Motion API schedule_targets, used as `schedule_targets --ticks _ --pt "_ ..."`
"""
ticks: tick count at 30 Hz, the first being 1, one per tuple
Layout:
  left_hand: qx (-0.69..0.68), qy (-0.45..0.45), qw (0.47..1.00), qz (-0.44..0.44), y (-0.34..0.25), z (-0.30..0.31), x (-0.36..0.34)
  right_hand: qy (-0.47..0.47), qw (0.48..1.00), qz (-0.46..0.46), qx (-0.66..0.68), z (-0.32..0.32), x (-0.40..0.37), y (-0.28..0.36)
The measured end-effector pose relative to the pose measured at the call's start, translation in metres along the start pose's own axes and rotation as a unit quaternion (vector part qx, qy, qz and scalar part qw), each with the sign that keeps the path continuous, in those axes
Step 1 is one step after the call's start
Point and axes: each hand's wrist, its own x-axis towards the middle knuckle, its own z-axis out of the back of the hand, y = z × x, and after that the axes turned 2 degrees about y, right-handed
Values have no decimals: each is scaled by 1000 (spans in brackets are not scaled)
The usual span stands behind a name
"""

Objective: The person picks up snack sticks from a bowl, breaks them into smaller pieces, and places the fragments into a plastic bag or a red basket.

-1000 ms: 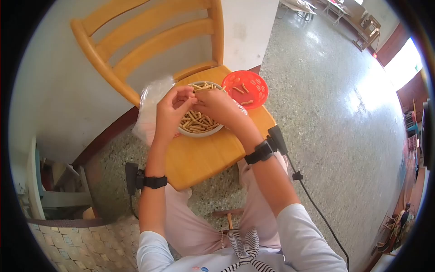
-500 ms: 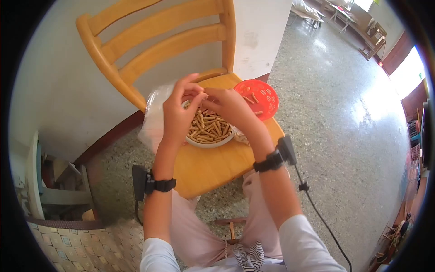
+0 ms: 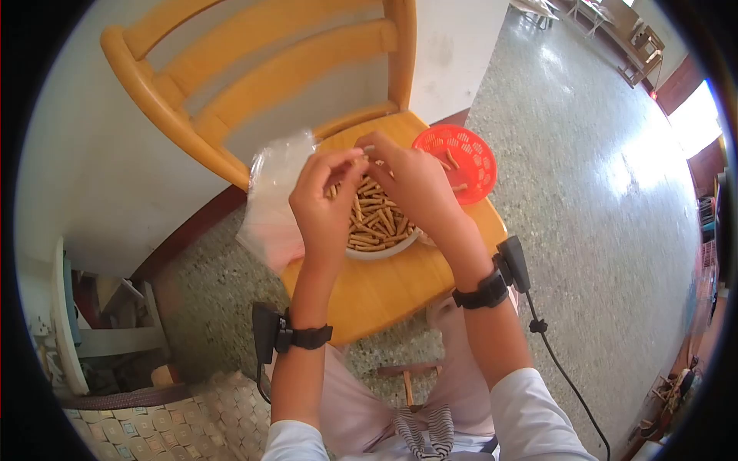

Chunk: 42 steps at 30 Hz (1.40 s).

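Observation:
Both hands meet above a white bowl [image 3: 393,250] filled with short, brown, stick-shaped pieces [image 3: 377,219]. My left hand [image 3: 327,201] is closed, its thumb and fingertips pinched together over the bowl's left side. My right hand [image 3: 421,183] is also closed, its fingertips touching or nearly touching the left ones. Something small and pale shows between the fingertips, too small to name. To the right of my right hand, a red plastic basket [image 3: 480,165] holds a few similar sticks. A clear plastic bag [image 3: 270,192] lies left of the bowl.
Bowl, basket and bag are on the seat of a wooden chair [image 3: 369,307], its slatted back against the wall. My knees are in front of it. A pale shelf unit [image 3: 115,342] stands at left. From my right wrist strap [image 3: 488,292] a black cable [image 3: 565,384] hangs.
The view has shifted, so the chair and its contents sit slightly differently in frame. Both hands remain together above the bowl, with the fingers slightly rearranged.

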Motion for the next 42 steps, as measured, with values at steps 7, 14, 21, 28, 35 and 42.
schedule_targets --ticks 7,14,21,28,35,42 --pt "-103 -86 987 91 19 -6 6 -43 999 -5 10 5 2 2" --pt "-166 -6 962 217 22 4 13 -134 984 40 109 1 7 9" --pt "-164 43 970 172 17 5 12 -161 979 99 70 -2 11 10" --pt "-133 3 983 128 18 4 11 -170 975 67 128 0 12 13" --pt "-92 27 993 69 15 10 15 -52 998 37 -12 8 5 -2" --pt "-56 41 995 75 12 6 14 1 1000 -18 -19 18 3 -5"
